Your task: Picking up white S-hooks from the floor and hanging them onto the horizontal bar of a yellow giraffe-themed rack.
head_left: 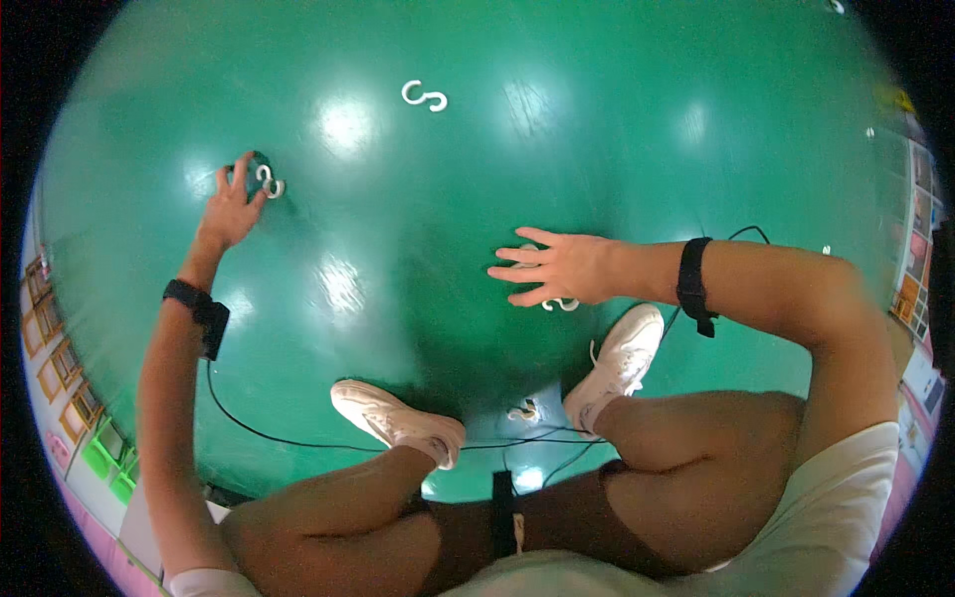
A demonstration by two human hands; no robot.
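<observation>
Nearest, see a small white curved piece (515, 413) on the green floor (617, 149) between the white shoes (393, 410); slightly farther, at right, find the right hand (577, 269) with fingers spread wide over a partly covered hook (572, 305), cannot tell if touching. Farther and left, find the left hand (234, 209) with thumb and fingers apart at a white hook (269, 180); farthest, well apart from both, see another hook (424, 98). Judge step as reaching for hooks, probably not yet gripping; next, expect need to close left thumb and fingers, draw right fingers in.
</observation>
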